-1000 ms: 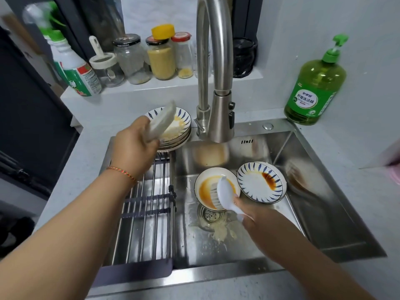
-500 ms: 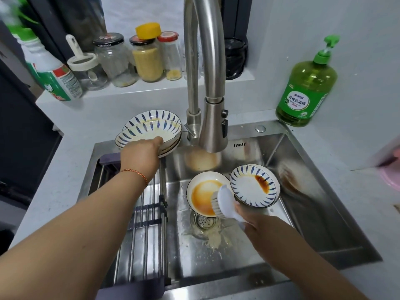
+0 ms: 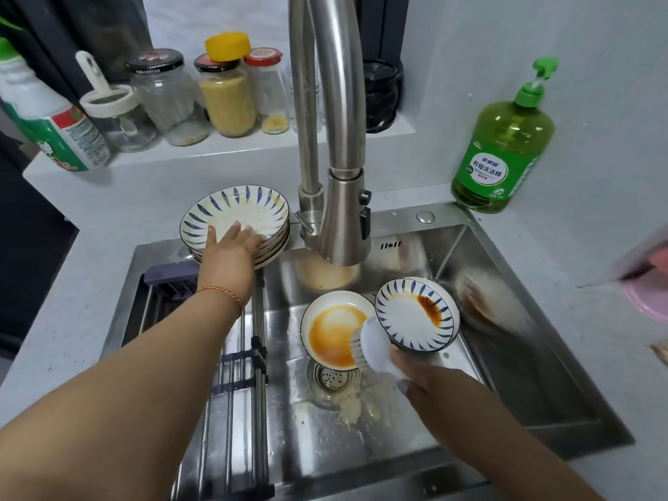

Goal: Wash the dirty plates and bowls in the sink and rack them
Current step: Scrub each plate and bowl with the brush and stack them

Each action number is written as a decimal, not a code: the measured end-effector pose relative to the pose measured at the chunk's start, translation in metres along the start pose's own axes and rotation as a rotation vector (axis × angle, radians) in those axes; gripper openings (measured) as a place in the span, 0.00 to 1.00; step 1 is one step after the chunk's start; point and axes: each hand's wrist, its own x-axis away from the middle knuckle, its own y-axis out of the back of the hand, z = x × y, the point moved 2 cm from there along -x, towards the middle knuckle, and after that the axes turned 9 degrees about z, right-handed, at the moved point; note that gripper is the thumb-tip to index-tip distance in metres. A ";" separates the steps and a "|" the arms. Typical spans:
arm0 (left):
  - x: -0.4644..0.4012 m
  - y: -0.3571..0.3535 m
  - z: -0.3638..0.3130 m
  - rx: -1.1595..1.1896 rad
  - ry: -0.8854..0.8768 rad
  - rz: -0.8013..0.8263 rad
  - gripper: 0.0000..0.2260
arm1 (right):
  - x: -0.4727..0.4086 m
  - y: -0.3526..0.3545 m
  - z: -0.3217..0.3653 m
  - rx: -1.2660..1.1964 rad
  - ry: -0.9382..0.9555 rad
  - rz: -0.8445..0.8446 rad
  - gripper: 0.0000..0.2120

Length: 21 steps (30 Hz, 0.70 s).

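Left hand [image 3: 231,253] reaches to the plate stack [image 3: 236,226] at the back-left corner of the sink [image 3: 535,403], fingers laid fairly straight over the near rim and inside of the top plate [image 3: 235,211]; thumb side hidden, so whether it grips the rim cannot be told. Thin orange bracelet [image 3: 222,292] on that wrist. Top plate: white, blue dash rim, yellowish residue inside. Several matching plates under it.

Right hand [image 3: 430,388] grasps the handle of a white dish brush [image 3: 372,347], fingers wrapped round it; brush head with bristles sits over the near-right edge of the cream bowl [image 3: 334,334].

Cream bowl stands in the basin just above the drain strainer [image 3: 332,377], orange sauce film inside. Touching it on the right, a blue-striped bowl [image 3: 415,318], tilted, with a dark brown sauce smear. Pale food scraps lie around the drain.

Roll-up drying rack [image 3: 235,374] spans the left part of the sink, under the left forearm; no dishes visible on it. Steel faucet [image 3: 332,139] arches over the basin, head above the bowls.

Green dish soap bottle [image 3: 504,146] stands on the counter at the back-right. Ledge behind holds jars [image 3: 227,99] and a white-and-green spray bottle [image 3: 47,132].
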 end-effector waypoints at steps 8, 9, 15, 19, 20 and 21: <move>-0.002 -0.011 -0.006 0.011 0.134 -0.044 0.27 | -0.005 -0.008 -0.014 -0.020 -0.023 0.017 0.22; 0.005 -0.012 -0.013 0.121 0.149 -0.197 0.25 | -0.005 -0.008 -0.016 -0.026 -0.029 0.026 0.22; 0.065 -0.091 -0.082 0.885 0.279 -0.109 0.10 | -0.007 -0.004 -0.025 0.013 -0.071 0.040 0.22; 0.070 -0.174 -0.111 1.201 0.545 0.529 0.10 | -0.010 -0.004 -0.037 0.013 -0.076 0.044 0.23; 0.068 -0.196 -0.112 1.332 0.610 0.595 0.15 | -0.011 -0.004 -0.040 0.000 -0.081 0.042 0.23; 0.067 -0.207 -0.114 1.474 0.643 0.611 0.20 | -0.011 -0.004 -0.043 -0.012 -0.086 0.041 0.22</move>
